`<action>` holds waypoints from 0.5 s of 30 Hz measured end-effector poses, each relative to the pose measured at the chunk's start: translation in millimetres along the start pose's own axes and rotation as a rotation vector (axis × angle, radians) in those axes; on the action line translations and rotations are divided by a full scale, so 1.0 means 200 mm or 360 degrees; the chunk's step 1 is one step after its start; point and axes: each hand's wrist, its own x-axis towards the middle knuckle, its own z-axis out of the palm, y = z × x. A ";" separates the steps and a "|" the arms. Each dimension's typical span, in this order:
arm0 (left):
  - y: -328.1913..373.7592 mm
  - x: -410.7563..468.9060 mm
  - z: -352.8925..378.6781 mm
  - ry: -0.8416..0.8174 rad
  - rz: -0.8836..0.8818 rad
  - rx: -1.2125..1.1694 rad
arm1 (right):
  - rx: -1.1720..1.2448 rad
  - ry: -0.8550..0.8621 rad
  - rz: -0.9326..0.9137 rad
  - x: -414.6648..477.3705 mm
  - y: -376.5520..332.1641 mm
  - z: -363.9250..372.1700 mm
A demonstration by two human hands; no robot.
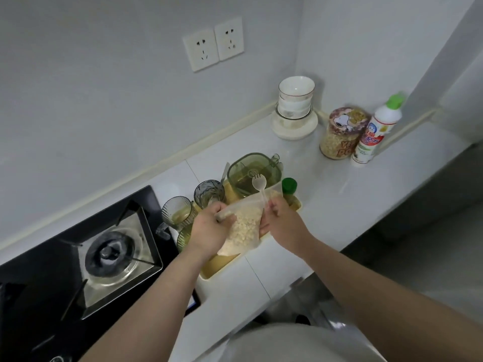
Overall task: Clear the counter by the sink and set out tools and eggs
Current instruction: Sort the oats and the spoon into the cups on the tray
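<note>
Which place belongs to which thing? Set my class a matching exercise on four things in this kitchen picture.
1 spork
2 oat bag
3 bowls
4 white bottle

a stacked by the back wall
b next to the Snoopy jar
c held by the left hand
d pinched by the right hand

Pairs: 1-d, 2-c, 3-a, 4-b.

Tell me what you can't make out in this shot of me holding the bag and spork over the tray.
All in the head view:
Tray: its middle is hidden under the bag and the left hand.
Green-capped bottle: most of its body is behind the right hand and the bag.
White bottle: label print too small to read.
Stove: cut off by the left and bottom edges.
</note>
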 end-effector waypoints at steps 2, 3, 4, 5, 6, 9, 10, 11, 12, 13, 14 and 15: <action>-0.01 0.04 -0.02 -0.0021 0.0003 -0.0010 | -0.0033 0.0014 -0.0056 0.01 -0.01 0.00; -0.01 0.06 -0.03 -0.0026 0.0002 0.0003 | -0.0049 0.0028 -0.0085 0.01 -0.02 -0.01; -0.02 0.08 -0.04 -0.0033 0.0003 0.0042 | -0.0050 0.0050 -0.0109 0.02 -0.03 0.00; -0.03 0.10 -0.04 -0.0035 0.0000 0.0091 | -0.0032 0.0073 -0.0134 0.02 -0.03 0.00; -0.04 0.11 -0.05 -0.0036 0.0000 0.0143 | 0.0001 0.0094 -0.0165 0.03 -0.04 -0.01; -0.05 0.14 -0.05 -0.0040 0.0076 0.0277 | -0.0050 0.0209 -0.0307 0.07 -0.06 -0.03; -0.04 0.15 -0.05 -0.0040 0.0142 0.0335 | -0.0080 0.0263 -0.0357 0.09 -0.08 -0.04; -0.03 0.16 -0.05 -0.0032 0.0219 0.0387 | -0.0089 0.0316 -0.0395 0.12 -0.09 -0.05; -0.02 0.16 -0.05 -0.0005 0.0281 0.0422 | -0.0074 0.0360 -0.0420 0.15 -0.12 -0.06; 0.00 0.17 -0.05 0.0030 0.0326 0.0450 | -0.0044 0.0416 -0.0429 0.19 -0.14 -0.07; 0.02 0.17 -0.06 0.0074 0.0360 0.0470 | -0.0015 0.0476 -0.0426 0.23 -0.17 -0.09; 0.04 0.17 -0.06 0.0107 0.0395 0.0474 | 0.0004 0.0545 -0.0412 0.28 -0.20 -0.11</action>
